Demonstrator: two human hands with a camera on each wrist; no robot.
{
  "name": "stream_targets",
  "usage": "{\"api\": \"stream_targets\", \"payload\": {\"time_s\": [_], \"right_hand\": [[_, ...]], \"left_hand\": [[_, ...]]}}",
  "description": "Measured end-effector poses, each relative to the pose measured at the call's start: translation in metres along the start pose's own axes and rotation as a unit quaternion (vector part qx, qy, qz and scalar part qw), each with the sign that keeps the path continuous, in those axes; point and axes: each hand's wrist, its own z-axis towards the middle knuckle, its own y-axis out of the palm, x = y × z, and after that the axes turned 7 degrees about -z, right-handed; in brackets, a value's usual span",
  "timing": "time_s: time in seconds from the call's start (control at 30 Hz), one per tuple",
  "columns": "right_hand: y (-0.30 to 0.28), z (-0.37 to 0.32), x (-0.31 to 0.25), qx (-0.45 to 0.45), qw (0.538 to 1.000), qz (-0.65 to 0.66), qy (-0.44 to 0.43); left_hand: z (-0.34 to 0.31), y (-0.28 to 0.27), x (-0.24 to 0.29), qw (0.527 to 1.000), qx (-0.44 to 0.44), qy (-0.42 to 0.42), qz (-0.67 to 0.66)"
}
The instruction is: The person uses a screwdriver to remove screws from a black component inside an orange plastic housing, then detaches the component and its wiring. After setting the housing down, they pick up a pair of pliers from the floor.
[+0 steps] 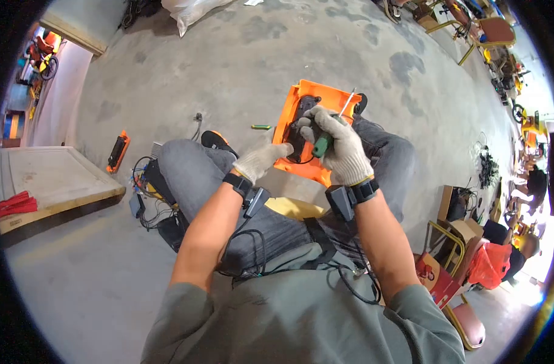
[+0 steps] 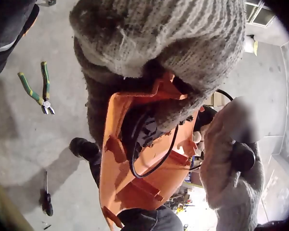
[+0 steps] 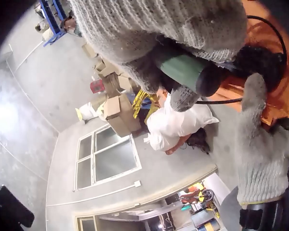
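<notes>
An orange plastic shell (image 1: 326, 94) lies tilted between the person's legs, its hollow side up, with a black part (image 1: 303, 110) and a thin black cable inside. The gloved left hand (image 1: 261, 160) grips the shell's near left edge, thumb over the rim; in the left wrist view this hand (image 2: 159, 41) covers the shell's upper end. In the gloved right hand (image 1: 348, 151) is a screwdriver with a green handle (image 1: 320, 147), its shaft pointing up and away from the person. The right wrist view shows the fingers curled round that handle (image 3: 183, 71), above the shell.
Green-handled pliers (image 2: 45, 96) and another screwdriver (image 2: 48, 199) lie on the floor. Left of the legs are an orange-and-black part (image 1: 118, 151), tangled cables and a low board (image 1: 52, 176). Chairs (image 1: 495, 31), boxes and a red bag (image 1: 490, 266) stand at right.
</notes>
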Motion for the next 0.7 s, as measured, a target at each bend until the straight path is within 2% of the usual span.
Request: {"api": "stream_targets", "payload": {"time_s": [0.07,0.13,0.3,0.37,0.4,0.47,0.53,0.6,0.63,0.7], "right_hand": [[-0.001,-0.003,-0.004,0.004,1.000,-0.017,-0.005],[0.000,-0.008,-0.008,0.030,0.998,-0.052,-0.017],[-0.003,-0.020,-0.012,0.036,0.990,-0.138,0.002],[-0.012,-0.022,-0.005,0.062,0.951,-0.304,-0.007],[-0.011,-0.025,-0.003,0.061,0.951,-0.304,-0.005],[-0.008,-0.033,0.001,0.099,0.872,-0.473,0.076],[-0.029,-0.028,0.025,0.109,0.863,-0.490,0.057],[-0.029,-0.026,0.033,0.130,0.796,-0.587,0.066],[-0.028,-0.025,0.039,0.130,0.797,-0.586,0.067],[-0.027,-0.022,0.049,0.151,0.719,-0.679,0.016]], "left_hand": [[0.002,-0.005,-0.002,0.998,0.021,0.010,0.050],[0.003,-0.009,-0.002,0.996,0.017,-0.014,0.085],[0.007,-0.011,-0.010,0.998,0.030,-0.007,0.053],[0.010,-0.011,-0.012,0.998,0.034,-0.021,0.048],[0.011,-0.011,-0.012,0.996,0.044,-0.019,0.070],[0.011,-0.008,-0.012,0.994,0.055,-0.017,0.092],[0.007,0.003,-0.006,0.996,0.073,0.015,0.045],[0.009,-0.003,-0.012,0.994,0.085,0.007,0.067],[0.009,-0.007,-0.015,0.991,0.097,0.000,0.091],[0.008,-0.009,-0.015,0.991,0.096,0.000,0.097]]}}
